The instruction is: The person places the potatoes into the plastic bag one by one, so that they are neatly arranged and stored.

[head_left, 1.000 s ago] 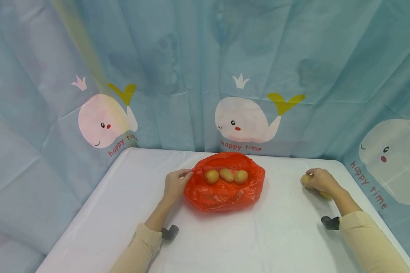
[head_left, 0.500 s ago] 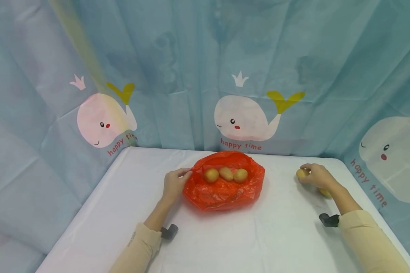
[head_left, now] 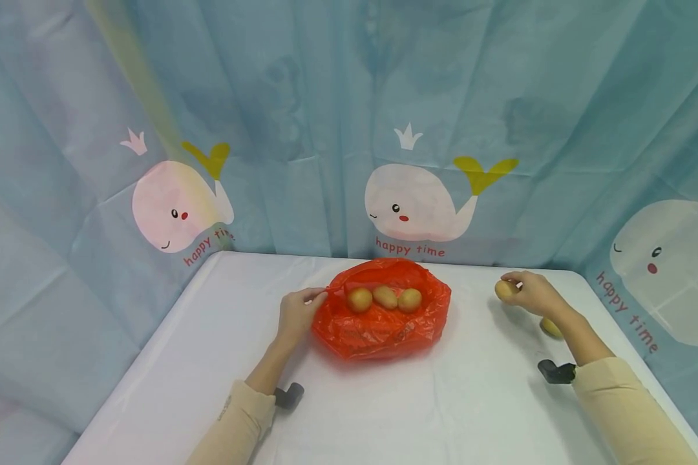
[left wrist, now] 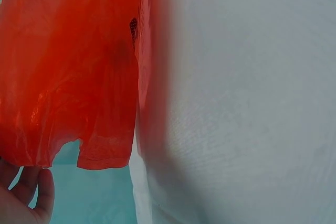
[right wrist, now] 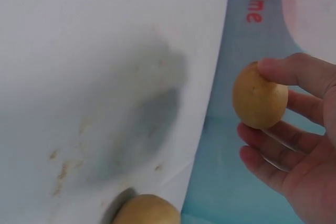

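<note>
Head: left hand [head_left: 295,316] pinches red bag [head_left: 378,337] at its left rim, three potatoes [head_left: 385,298] inside. Right hand [head_left: 538,296] grips lifted potato [head_left: 505,290], right of bag; spare potato [head_left: 550,328] on desk [head_left: 372,413], further right.
Left wrist: light pinch; best kept steady, bag mouth wide.
Right wrist: thumb-and-finger hold looks secure; don't squeeze harder.

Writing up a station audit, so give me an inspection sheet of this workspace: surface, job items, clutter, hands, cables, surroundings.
Surface: white table, with brown specks toward its right side.
Job items: open red plastic bag holding three potatoes; fourth potato raised; fifth potato on the table.
Clutter: nothing seen.
Hands: left hand pinches the bag's left edge; right hand grips the fourth potato.
Cables: nothing seen.
Surroundings: blue curtain with whale prints.
</note>
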Demonstrator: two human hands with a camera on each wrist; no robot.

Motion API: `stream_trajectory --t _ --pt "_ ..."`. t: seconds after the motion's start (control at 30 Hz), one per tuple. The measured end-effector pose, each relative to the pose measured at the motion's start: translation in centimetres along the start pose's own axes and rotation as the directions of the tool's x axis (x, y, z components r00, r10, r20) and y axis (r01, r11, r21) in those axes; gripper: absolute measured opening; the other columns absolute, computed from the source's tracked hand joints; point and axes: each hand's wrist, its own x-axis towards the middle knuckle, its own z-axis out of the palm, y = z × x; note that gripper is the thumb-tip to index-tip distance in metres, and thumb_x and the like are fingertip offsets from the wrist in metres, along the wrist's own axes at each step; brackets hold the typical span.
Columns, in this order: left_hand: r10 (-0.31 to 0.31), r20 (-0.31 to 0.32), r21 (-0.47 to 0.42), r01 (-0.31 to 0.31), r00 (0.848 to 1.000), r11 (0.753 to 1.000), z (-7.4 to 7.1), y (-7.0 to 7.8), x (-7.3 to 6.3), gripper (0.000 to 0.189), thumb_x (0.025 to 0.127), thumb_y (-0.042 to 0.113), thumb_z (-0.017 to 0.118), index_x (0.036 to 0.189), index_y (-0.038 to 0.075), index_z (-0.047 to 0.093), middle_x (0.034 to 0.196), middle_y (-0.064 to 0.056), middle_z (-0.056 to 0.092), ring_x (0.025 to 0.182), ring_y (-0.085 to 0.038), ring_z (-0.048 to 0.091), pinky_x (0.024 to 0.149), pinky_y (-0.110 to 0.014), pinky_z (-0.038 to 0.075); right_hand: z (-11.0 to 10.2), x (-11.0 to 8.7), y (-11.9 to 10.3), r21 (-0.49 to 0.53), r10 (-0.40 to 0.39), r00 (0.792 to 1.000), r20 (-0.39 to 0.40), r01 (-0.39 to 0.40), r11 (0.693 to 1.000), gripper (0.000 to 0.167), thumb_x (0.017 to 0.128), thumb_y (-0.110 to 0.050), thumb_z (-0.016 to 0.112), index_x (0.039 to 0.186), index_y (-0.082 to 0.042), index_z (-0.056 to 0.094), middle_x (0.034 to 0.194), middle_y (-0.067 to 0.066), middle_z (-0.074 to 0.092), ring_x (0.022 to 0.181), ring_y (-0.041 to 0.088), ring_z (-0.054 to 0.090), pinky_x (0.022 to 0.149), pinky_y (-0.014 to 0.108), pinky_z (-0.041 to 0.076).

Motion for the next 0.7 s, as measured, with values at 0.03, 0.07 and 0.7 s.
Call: stream_trajectory --t 0.03,0.07,0.7 --pt "-0.001 0.0 -0.002 0.001 1.0 1.0 0.0 0.0 0.0 0.023 0.093 0.022 0.065 0.107 0.006 0.075 0.105 -0.011 0.075 0.11 -0.031 0.067 0.097 -0.049 0.053 0.0 0.0 -0.2 0.002 -0.009 1.0 -0.006 0.009 1.0 0.057 0.082 -0.019 0.071 0.128 0.011 0.055 0.12 0.033 0.058 0.099 0.04 0.06 0.074 0.043 0.053" --pt "-0.004 -0.001 -0.005 0.004 1.0 1.0 0.0 0.0 0.0 0.023 0.093 0.023 0.066 0.106 0.006 0.075 0.105 -0.01 0.075 0.11 -0.031 0.067 0.097 -0.049 0.053 0.0 0.0 -0.3 0.003 -0.017 1.0 -0.011 0.017 1.0 0.057 0.082 -0.018 0.071 0.128 0.011 0.054 0.121 0.033 0.058 0.099 0.04 0.06 0.073 0.042 0.052" --pt "-0.001 0.006 -0.006 0.001 1.0 1.0 0.1 -0.2 0.1 0.023 0.094 0.023 0.065 0.107 0.006 0.075 0.105 -0.01 0.075 0.11 -0.03 0.067 0.096 -0.047 0.054 -0.4 0.1 -3.5 0.034 -0.048 0.999 0.009 0.047 0.998 0.058 0.082 -0.016 0.073 0.13 0.01 0.054 0.115 0.026 0.061 0.091 0.03 0.058 0.07 0.031 0.049"
